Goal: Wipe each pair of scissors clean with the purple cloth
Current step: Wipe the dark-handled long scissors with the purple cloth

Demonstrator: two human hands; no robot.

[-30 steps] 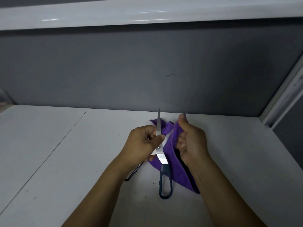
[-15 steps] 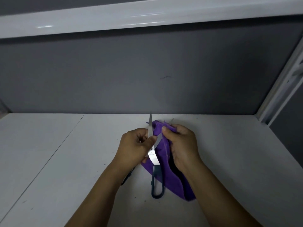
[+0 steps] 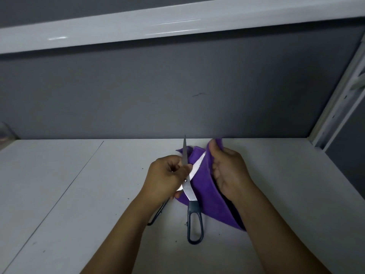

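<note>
Left grip [image 3: 167,175]: curled round the open scissors [image 3: 190,192] by the pivot, thumb on one blade.
Right grip [image 3: 229,171]: pinching the purple cloth [image 3: 205,186] over the other blade's tip.
Scissors: between both grips, over the counter [image 3: 79,194].
Cloth: draped behind the blades.

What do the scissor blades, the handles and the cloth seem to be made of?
The scissors' blades look like polished steel, bright and reflective. The handles seem dark matte plastic. The purple cloth looks like napped fabric, perhaps microfibre; it folds limply.
</note>
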